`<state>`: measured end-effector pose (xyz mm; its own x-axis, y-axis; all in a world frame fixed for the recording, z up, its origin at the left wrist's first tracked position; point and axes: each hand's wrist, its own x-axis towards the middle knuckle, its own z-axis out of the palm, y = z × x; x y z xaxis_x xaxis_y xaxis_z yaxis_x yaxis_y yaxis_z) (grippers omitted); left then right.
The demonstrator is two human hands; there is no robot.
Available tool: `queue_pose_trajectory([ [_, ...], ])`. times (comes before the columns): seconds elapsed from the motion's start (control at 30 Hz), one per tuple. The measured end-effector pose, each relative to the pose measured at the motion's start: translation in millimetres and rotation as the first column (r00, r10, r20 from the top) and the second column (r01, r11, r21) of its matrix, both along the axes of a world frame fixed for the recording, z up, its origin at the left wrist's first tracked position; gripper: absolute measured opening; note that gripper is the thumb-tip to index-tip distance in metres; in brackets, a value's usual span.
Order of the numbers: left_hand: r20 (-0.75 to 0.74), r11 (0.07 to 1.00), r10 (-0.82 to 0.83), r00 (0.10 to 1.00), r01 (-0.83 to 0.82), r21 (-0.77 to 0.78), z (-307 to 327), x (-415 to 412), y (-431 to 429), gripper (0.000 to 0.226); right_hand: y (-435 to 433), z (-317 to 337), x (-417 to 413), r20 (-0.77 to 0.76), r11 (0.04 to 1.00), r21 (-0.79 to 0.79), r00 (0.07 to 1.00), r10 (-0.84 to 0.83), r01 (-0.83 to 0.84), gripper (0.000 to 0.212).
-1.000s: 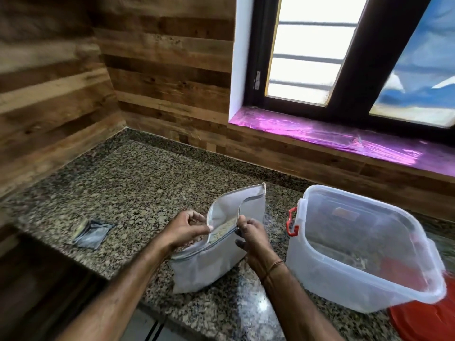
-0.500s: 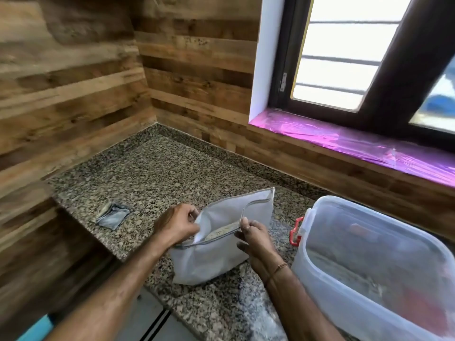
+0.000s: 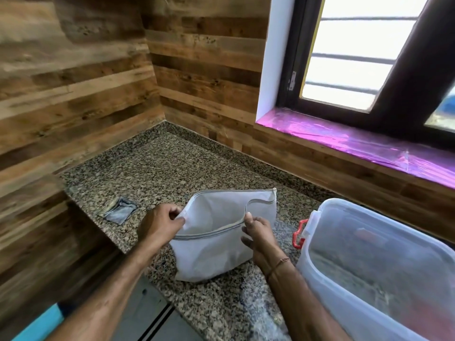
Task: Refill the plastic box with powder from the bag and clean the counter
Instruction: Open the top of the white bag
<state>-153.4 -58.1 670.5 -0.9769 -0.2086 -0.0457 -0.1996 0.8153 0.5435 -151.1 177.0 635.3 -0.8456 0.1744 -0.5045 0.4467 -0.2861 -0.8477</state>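
A white zippered bag (image 3: 216, 252) stands on the speckled granite counter (image 3: 157, 173), its mouth held wide apart. My left hand (image 3: 157, 225) pinches the bag's left rim. My right hand (image 3: 258, 232) pinches the near zipper edge on the right. The bag's inside looks white; no powder shows from here. To the right stands the clear plastic box (image 3: 379, 267) with a red latch (image 3: 299, 233), lid off, a little material on its bottom.
A small folded grey-blue cloth (image 3: 119, 210) lies on the counter to the left. Wooden plank walls close the corner at left and back. A window with a pink foil-covered sill (image 3: 357, 141) is at the back right. The counter's front edge runs just below the bag.
The view has swung left and nearer. Both hands have pulled the bag's mouth wider open. The red lid seen at lower right is out of frame now.
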Motion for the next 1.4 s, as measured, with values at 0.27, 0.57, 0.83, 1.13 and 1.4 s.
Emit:
queue_pose_trajectory([
  [0.27,0.111,0.927,-0.091,0.99,0.043,0.373,-7,20,-24,0.016,18,16,-38,-0.092,0.95,0.122,0.956,-0.278,0.288,0.058],
  [0.57,0.317,0.214,0.002,0.948,-0.31,0.926,-1,53,-9,0.036,36,15,-64,-0.012,0.984,-0.061,0.985,-0.171,0.17,0.024],
  [0.83,0.449,0.028,0.037,0.893,-0.45,0.893,-15,56,-1,0.049,39,6,-66,-0.067,0.978,-0.095,0.979,-0.19,0.183,0.031],
  [1.13,0.479,-0.121,0.055,0.876,-0.47,0.874,-36,38,14,0.043,42,1,-83,0.048,0.956,-0.026,0.955,-0.291,0.293,0.045],
  [1.4,0.311,-0.097,0.022,0.95,-0.308,0.946,-45,55,-21,0.053,71,24,-86,0.213,0.983,-0.098,0.968,-0.131,0.154,0.041],
])
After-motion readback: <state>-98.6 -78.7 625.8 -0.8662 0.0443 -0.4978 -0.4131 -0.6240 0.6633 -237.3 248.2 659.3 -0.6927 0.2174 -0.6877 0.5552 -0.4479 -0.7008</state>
